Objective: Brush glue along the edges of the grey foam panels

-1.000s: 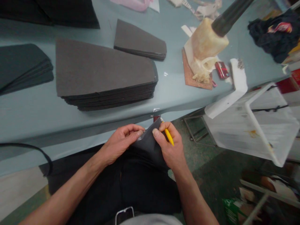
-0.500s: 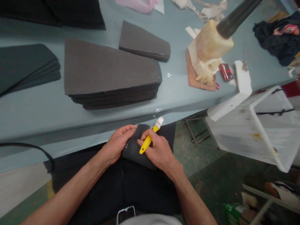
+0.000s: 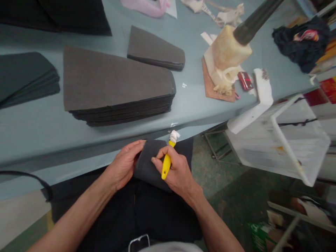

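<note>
A dark grey fabric piece (image 3: 149,164) lies over my lap at the table's front edge. My left hand (image 3: 128,162) is closed on its left edge, thumb on top and fingers hidden beneath. In my right hand (image 3: 175,169) is a brush (image 3: 166,164) with a yellow handle, held between thumb and fingers. The brush's white-coated end points away from me, toward the table. My right hand rests over the right part of the piece. Just beyond, on the table, stands a thick stack of dark grey pieces (image 3: 115,78).
Across the blue-grey table (image 3: 31,136) lie a smaller stack (image 3: 156,49), dark green pieces (image 3: 26,77) and black cloth (image 3: 57,15). A cream container (image 3: 228,49) with a dark handle stands on a brown board (image 3: 207,82). At right are a red packet (image 3: 245,81) and a white frame (image 3: 288,140).
My right thumb has shifted slightly left over the fabric piece. The brush has turned more upright, its white end moving left. The whole view has shifted a little.
</note>
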A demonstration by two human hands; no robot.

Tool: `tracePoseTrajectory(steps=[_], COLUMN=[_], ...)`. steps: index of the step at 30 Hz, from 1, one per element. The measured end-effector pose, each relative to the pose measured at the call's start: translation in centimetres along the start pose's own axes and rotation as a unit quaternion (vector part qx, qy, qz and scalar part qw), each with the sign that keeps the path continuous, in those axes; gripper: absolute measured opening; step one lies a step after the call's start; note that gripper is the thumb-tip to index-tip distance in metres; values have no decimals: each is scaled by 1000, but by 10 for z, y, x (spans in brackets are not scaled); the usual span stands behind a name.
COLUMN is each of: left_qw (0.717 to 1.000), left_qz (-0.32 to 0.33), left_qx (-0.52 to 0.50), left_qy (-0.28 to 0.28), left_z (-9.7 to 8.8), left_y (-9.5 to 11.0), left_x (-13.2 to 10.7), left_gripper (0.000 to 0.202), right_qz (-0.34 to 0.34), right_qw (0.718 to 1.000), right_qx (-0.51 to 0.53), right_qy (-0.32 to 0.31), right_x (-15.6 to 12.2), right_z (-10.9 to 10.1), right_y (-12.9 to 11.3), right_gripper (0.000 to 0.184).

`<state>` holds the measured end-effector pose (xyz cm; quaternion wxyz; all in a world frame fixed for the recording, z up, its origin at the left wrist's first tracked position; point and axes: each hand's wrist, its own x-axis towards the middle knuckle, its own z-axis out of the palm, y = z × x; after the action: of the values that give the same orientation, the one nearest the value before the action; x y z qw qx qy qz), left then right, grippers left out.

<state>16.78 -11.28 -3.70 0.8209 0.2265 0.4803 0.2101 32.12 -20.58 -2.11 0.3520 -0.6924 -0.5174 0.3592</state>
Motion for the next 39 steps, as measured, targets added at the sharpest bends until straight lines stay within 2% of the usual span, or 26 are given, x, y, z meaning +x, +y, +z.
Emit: tracePoseTrajectory(steps=[5, 10, 14, 20, 24, 27, 33, 36, 39], left_qw=[1000, 998, 995, 996, 995, 993, 982, 985, 993], left_qz=[-11, -19, -43, -67, -87, -88, -71, -79, -54], left_qx=[12, 31, 55, 54, 51, 57, 134, 129, 89], left_qy=[-16, -46, -68, -33, -28, -49, -110, -84, -48], left_z=[6, 17, 23, 27, 35, 40, 46, 52, 60], left_y=[-1, -1, -2, -2, 0, 1, 4, 10, 20], left_x=[-9, -16, -19, -19, -16, -13, -8, -5, 1], left_gripper=[49, 54, 60, 68, 68, 68, 61, 59, 52], right_qz=[-43, -43, -47, -67, -80, -91, -54, -47, -39], right_qw=[997, 990, 987, 978, 971, 963, 949, 938, 918], right_qx=[-40, -75, -87, -87, -83, -69, -76, -77, -75], right_qy=[46, 111, 127, 176, 207, 245, 302, 335, 388], right_x=[-14, -28, -33, -31, -26, -22, -14, -12, -9], right_z=[1, -14, -22, -19, -19, -21, -30, -34, -38], right_y=[1, -2, -4, -1, 2, 5, 12, 13, 13], right_gripper=[16, 16, 16, 20, 19, 18, 18, 20, 20])
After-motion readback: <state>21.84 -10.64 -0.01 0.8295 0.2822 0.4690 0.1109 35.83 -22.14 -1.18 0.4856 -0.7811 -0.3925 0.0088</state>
